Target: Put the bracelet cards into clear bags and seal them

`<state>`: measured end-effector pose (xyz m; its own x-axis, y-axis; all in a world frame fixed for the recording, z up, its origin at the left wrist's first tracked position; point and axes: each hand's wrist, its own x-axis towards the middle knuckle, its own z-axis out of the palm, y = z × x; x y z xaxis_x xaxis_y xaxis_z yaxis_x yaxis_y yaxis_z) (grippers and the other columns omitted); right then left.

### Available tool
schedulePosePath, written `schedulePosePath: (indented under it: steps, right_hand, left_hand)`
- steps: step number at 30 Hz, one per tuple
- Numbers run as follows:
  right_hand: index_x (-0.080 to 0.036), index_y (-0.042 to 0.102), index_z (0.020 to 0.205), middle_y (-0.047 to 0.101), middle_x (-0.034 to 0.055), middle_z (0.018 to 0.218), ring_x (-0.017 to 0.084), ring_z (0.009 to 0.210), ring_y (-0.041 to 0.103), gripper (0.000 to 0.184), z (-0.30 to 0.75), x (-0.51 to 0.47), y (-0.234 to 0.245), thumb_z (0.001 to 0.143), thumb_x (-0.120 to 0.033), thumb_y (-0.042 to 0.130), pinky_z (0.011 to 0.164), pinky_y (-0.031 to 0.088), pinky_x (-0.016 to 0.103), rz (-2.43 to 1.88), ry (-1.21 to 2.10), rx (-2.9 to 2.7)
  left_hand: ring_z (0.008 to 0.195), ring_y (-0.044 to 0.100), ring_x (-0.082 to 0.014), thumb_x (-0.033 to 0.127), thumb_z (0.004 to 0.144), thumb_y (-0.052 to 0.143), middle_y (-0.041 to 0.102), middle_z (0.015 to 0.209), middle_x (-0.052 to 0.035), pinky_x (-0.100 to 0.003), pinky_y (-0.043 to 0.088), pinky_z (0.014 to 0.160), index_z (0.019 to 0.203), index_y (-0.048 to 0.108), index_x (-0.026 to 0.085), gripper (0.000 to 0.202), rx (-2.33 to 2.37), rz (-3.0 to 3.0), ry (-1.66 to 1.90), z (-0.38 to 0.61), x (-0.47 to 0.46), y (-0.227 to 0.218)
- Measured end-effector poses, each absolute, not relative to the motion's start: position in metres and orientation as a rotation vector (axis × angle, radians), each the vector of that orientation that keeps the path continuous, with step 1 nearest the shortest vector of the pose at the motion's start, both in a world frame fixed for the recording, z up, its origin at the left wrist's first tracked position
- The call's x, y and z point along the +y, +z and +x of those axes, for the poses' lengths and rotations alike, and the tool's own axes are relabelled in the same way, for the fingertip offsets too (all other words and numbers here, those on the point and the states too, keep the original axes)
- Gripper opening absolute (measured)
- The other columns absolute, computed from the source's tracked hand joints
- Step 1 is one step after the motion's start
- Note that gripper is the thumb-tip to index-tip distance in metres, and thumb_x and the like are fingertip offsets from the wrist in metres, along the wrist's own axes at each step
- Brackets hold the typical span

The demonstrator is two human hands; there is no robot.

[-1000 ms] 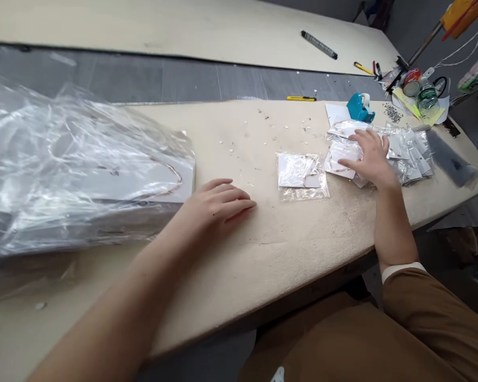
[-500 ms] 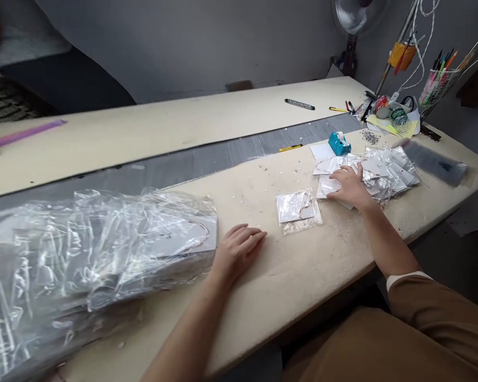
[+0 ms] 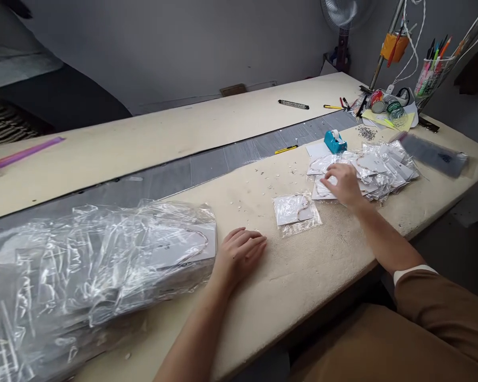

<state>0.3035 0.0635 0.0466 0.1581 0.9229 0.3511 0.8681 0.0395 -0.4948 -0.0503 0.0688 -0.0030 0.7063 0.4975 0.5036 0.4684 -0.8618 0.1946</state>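
My left hand (image 3: 239,255) rests on the cream tabletop (image 3: 302,276), holding nothing, right beside a large clear plastic bundle (image 3: 99,265) of white cards. My right hand (image 3: 342,183) lies over a heap of clear bags with white cards (image 3: 378,167), fingertips on the near cards and fingers slightly apart. It holds nothing that I can see. Between my hands lies a single clear bag with a white card and a thin looped strand (image 3: 295,213). A teal tape dispenser (image 3: 335,141) stands just beyond the heap.
Small white bits are scattered on the tabletop. A grey strip (image 3: 207,170) separates it from a far board holding a marker (image 3: 293,104) and yellow cutters (image 3: 286,149). At the far right are a bottle (image 3: 395,110), a pen cup (image 3: 432,74), and a dark bag (image 3: 434,155).
The view has swung up since the oldest frame, bringing in the wall and fan. My right hand has shifted slightly left across the heap; my left hand stays by the bundle.
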Motion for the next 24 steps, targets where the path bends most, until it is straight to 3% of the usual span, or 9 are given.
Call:
schedulePosePath:
  steps: [3, 6, 9, 14, 18, 19, 21, 24]
  right_hand:
    - [-0.018, 0.072, 0.096, 0.071, 0.0156, 0.113, 0.034, 0.112, 0.063, 0.03, 0.268, 0.054, 0.036, 0.091, -0.047, 0.064, 0.103, 0.046, 0.054, -1.802, 0.262, -1.972]
    - [-0.015, 0.071, 0.11, 0.062, 0.0223, 0.137, 0.047, 0.132, 0.051, 0.043, 0.242, 0.045, 0.025, 0.086, -0.051, 0.066, 0.11, 0.038, 0.067, -1.814, 0.305, -2.134]
    - [-0.021, 0.068, 0.122, 0.053, 0.0169, 0.152, 0.044, 0.145, 0.042, 0.046, 0.234, 0.042, 0.019, 0.085, -0.049, 0.067, 0.12, 0.031, 0.068, -1.735, 0.365, -2.213]
    - [-0.031, 0.074, 0.115, 0.051, 0.0123, 0.156, 0.041, 0.151, 0.038, 0.04, 0.239, 0.042, 0.016, 0.078, -0.044, 0.079, 0.125, 0.027, 0.064, -1.674, 0.476, -2.184]
    - [-0.03, 0.076, 0.106, 0.066, 0.0112, 0.139, 0.04, 0.144, 0.048, 0.025, 0.24, 0.044, 0.016, 0.083, -0.038, 0.074, 0.126, 0.016, 0.069, -1.539, 0.729, -2.001]
    - [-0.029, 0.075, 0.108, 0.067, 0.01, 0.138, 0.036, 0.142, 0.051, 0.023, 0.24, 0.044, 0.017, 0.086, -0.034, 0.069, 0.126, 0.021, 0.067, -1.486, 0.777, -1.966]
    - [-0.027, 0.071, 0.116, 0.063, 0.0085, 0.143, 0.026, 0.141, 0.054, 0.028, 0.239, 0.043, 0.018, 0.092, -0.027, 0.057, 0.121, 0.04, 0.053, -1.396, 0.833, -1.91]
    - [-0.023, 0.069, 0.115, 0.055, 0.0114, 0.15, 0.02, 0.13, 0.063, 0.028, 0.24, 0.045, 0.021, 0.094, -0.029, 0.05, 0.095, 0.061, 0.035, -1.253, 0.913, -1.758]
  left_hand:
    - [0.081, 0.072, -0.0176, 0.028, 0.1, 0.057, 0.077, 0.094, -0.0034, -0.045, 0.055, 0.095, 0.095, 0.073, 0.024, 0.017, 0.765, 2.832, 0.739, -0.044, 0.065, 0.0]
    - [0.09, 0.072, -0.0206, 0.03, 0.099, 0.058, 0.076, 0.102, -0.0058, -0.048, 0.053, 0.1, 0.105, 0.073, 0.024, 0.017, 0.76, 2.79, 0.673, -0.037, 0.06, 0.003]
    - [0.106, 0.071, -0.0246, 0.031, 0.099, 0.057, 0.075, 0.115, -0.0084, -0.049, 0.051, 0.104, 0.114, 0.07, 0.024, 0.021, 0.764, 2.74, 0.67, -0.033, 0.057, 0.005]
    - [0.108, 0.072, -0.0236, 0.029, 0.1, 0.057, 0.075, 0.115, -0.0085, -0.043, 0.053, 0.098, 0.101, 0.063, 0.022, 0.01, 0.789, 2.629, 0.739, -0.032, 0.057, 0.006]
    - [0.112, 0.071, -0.0228, 0.027, 0.1, 0.055, 0.075, 0.12, -0.0076, -0.045, 0.049, 0.105, 0.108, 0.064, 0.023, 0.013, 0.75, 2.657, 0.719, -0.034, 0.056, 0.008]
    - [0.112, 0.071, -0.0226, 0.027, 0.1, 0.054, 0.075, 0.119, -0.007, -0.045, 0.048, 0.106, 0.111, 0.065, 0.023, 0.016, 0.737, 2.672, 0.705, -0.035, 0.056, 0.008]
    - [0.111, 0.072, -0.0222, 0.027, 0.1, 0.054, 0.077, 0.114, -0.0058, -0.045, 0.047, 0.108, 0.112, 0.068, 0.024, 0.018, 0.728, 2.7, 0.681, -0.036, 0.056, 0.007]
    - [0.108, 0.073, -0.0215, 0.027, 0.1, 0.054, 0.078, 0.111, -0.0046, -0.045, 0.047, 0.11, 0.112, 0.07, 0.025, 0.02, 0.714, 2.734, 0.695, -0.037, 0.057, 0.003]
